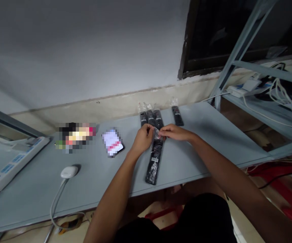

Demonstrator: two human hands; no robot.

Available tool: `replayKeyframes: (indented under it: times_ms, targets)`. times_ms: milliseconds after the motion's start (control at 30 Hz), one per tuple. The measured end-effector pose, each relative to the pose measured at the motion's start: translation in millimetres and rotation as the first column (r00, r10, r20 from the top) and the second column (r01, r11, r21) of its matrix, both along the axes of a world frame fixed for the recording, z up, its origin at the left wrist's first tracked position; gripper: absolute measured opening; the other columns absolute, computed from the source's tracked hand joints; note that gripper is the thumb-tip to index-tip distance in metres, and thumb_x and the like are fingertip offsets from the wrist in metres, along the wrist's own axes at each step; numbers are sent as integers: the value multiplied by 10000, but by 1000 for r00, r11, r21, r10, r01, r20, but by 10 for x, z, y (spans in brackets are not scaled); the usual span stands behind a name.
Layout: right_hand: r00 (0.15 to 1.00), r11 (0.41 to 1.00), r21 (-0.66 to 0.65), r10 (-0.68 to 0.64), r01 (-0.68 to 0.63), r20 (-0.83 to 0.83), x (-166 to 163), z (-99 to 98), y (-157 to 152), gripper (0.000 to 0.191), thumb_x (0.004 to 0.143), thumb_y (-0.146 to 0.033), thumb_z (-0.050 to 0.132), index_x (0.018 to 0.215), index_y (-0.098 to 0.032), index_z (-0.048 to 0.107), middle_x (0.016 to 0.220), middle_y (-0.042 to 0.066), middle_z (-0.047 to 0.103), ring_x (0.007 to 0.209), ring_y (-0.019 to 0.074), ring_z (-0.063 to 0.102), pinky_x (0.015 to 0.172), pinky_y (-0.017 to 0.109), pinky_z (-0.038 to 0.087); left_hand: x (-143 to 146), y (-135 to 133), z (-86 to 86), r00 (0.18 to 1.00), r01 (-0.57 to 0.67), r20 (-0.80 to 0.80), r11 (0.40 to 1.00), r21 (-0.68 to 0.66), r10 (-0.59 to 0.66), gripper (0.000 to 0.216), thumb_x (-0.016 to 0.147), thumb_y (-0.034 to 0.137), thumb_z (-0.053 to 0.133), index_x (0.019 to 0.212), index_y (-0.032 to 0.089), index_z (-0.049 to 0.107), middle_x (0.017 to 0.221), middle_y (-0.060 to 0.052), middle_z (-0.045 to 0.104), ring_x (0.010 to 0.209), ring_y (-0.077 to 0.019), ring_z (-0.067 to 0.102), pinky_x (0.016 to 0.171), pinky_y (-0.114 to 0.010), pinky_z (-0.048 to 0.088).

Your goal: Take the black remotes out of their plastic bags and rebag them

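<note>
A long black remote control (pixel 155 161) in a clear plastic sleeve lies on the grey table (pixel 207 148), pointing away from me. My left hand (pixel 143 137) and my right hand (pixel 175 132) both pinch the open top end of the sleeve at the remote's far end. Just beyond my hands three bagged black remotes (pixel 151 118) lie side by side. A fourth bagged remote (pixel 177 115) lies apart to their right.
A phone (pixel 113 143) lies left of my hands, with a blurred patch of objects (pixel 75 137) further left. A white round device (pixel 69 171) on a cable sits near the front edge. A power strip (pixel 14 162) lies far left. Metal shelving with cables (pixel 267 87) stands at right.
</note>
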State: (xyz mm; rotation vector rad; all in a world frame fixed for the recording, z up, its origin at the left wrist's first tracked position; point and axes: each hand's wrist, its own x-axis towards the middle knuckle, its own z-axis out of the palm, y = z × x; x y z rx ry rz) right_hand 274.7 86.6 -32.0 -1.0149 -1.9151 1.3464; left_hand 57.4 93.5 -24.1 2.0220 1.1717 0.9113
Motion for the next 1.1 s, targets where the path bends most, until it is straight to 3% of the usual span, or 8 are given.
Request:
replayKeyframes:
  times_ms: [100, 200, 367, 533, 700, 833, 967, 1100]
  targets:
    - [994, 994, -39, -102, 101, -34, 4, -8, 35, 498, 878, -661, 703, 850, -167, 751, 725, 28, 711, 672, 166, 641, 613, 272, 434, -30, 66, -76, 997, 3, 80, 996, -91, 4, 220, 1015, 384, 523, 970, 184, 606, 865, -43, 676, 786, -183, 625, 763, -306, 489]
    - [984, 986, -56, -162, 158, -71, 31, -37, 64, 496, 868, -660, 725, 859, -164, 738, 772, 51, 744, 644, 156, 658, 548, 253, 412, -51, 115, -137, 981, 98, 185, 962, -253, -52, 371, 978, 518, 595, 1076, 162, 620, 858, -37, 674, 758, -175, 624, 694, -291, 493]
    - [977, 982, -38, -190, 187, -93, 96, -76, 84, 453, 853, -611, 774, 916, -162, 788, 812, 66, 768, 675, 161, 692, 618, 270, 501, -61, 124, -135, 960, 228, 243, 896, -381, -140, 554, 827, 595, 766, 1128, 141, 666, 807, -20, 695, 636, -132, 569, 602, -262, 430]
    - [951, 960, -22, -279, 278, -132, 158, -103, 134, 449, 833, -494, 826, 1140, -165, 819, 860, 73, 790, 693, 169, 696, 650, 296, 543, -82, 146, -129, 959, 188, 273, 884, -427, -72, 568, 731, 537, 849, 1103, 143, 679, 792, -13, 709, 579, -105, 527, 556, -245, 377]
    - [896, 919, -54, -394, 391, -207, 181, -73, 164, 357, 906, -381, 790, 1202, -182, 779, 974, 78, 805, 703, 138, 717, 585, 227, 550, -74, 175, -129, 946, 119, 322, 902, -415, 23, 564, 680, 547, 886, 1037, 147, 711, 786, -31, 740, 627, -127, 591, 607, -249, 416]
    - [925, 924, -276, -326, 266, -198, 138, -34, 101, 294, 923, -392, 799, 1108, -165, 769, 1046, 93, 802, 757, 143, 765, 640, 218, 614, -47, 176, -111, 916, 94, 396, 917, -388, 73, 549, 693, 602, 874, 965, 151, 718, 797, -42, 753, 689, -147, 639, 673, -258, 450]
    - [969, 885, -465, -138, 28, -204, 78, -31, 46, 274, 923, -405, 810, 950, -136, 766, 881, 90, 804, 792, 166, 792, 757, 253, 655, -40, 163, -83, 891, 90, 442, 914, -395, 103, 561, 669, 614, 896, 922, 157, 693, 750, -20, 728, 652, -137, 618, 649, -253, 442]
    - [936, 871, -481, -245, 98, -252, 47, -39, 53, 180, 970, -336, 756, 960, -157, 749, 823, 63, 799, 717, 147, 780, 706, 244, 658, -60, 135, -43, 881, 162, 466, 874, -458, 81, 606, 654, 563, 934, 1019, 156, 674, 743, 8, 695, 646, -128, 607, 637, -254, 463]
